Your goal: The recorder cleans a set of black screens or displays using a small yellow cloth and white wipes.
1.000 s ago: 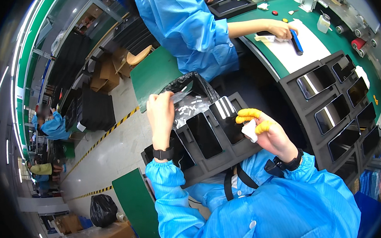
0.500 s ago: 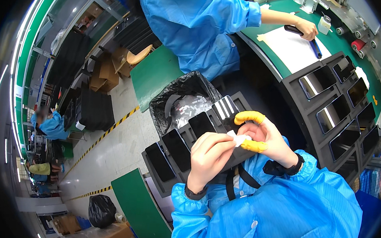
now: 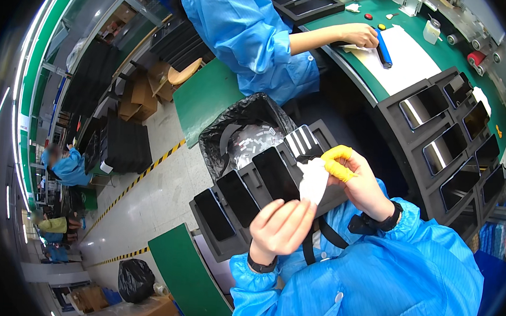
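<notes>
A crumpled white wipe (image 3: 314, 182), cloth or paper, stretches between my two hands above a dark tray. Its upper end is pinched in my right hand (image 3: 353, 176), whose thumb and forefinger wear yellow finger cots. At the lower end, the fingers of my left hand (image 3: 280, 229) close on the wipe. Beneath, the dark tray (image 3: 231, 246) holds several black-screened phones, among them one phone (image 3: 276, 174) just left of the wipe. Another phone (image 3: 302, 142) with bright striped reflections lies at the tray's far end.
A bin lined with a black bag (image 3: 213, 138) stands beyond the tray, with small pale scraps inside. To the right, a second tray (image 3: 403, 109) of phones rests by a green bench (image 3: 350, 86). A co-worker's hand (image 3: 359, 35) is beside a blue tool (image 3: 383, 50) there.
The wipe, bunched between my fingers before, is now drawn out longer. My left hand has moved down toward me. The co-worker's hand and the blue tool have shifted left.
</notes>
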Demonstrator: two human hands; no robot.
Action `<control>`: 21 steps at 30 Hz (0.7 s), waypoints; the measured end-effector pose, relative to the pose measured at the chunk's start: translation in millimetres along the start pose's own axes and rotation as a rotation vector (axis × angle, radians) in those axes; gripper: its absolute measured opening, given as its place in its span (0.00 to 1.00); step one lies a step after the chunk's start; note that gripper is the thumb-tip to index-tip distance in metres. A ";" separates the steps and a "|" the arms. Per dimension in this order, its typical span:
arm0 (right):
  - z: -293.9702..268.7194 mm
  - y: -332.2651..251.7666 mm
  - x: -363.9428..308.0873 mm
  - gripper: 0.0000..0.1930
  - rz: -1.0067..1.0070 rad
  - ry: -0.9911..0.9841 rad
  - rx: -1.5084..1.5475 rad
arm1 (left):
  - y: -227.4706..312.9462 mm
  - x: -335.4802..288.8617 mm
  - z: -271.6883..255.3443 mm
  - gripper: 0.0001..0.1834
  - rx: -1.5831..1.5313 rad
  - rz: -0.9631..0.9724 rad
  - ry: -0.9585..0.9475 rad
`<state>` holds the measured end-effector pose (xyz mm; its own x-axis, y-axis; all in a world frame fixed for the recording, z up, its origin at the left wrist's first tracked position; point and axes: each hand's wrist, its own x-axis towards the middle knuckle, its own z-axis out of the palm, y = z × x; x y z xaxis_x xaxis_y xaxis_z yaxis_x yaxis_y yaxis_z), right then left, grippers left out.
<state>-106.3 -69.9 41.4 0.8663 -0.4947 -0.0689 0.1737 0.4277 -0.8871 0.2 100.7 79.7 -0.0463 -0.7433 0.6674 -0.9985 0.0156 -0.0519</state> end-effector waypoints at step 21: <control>10.6 2.4 -2.6 0.09 -0.035 0.013 0.234 | 10.3 -14.2 31.2 0.18 -1.682 -1.217 0.278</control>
<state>-103.2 -59.6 44.3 0.8521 -0.5212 -0.0472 0.3086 0.5734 -0.7590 -8.6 90.5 46.5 0.6568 -0.7488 -0.0886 0.4345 0.2798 0.8561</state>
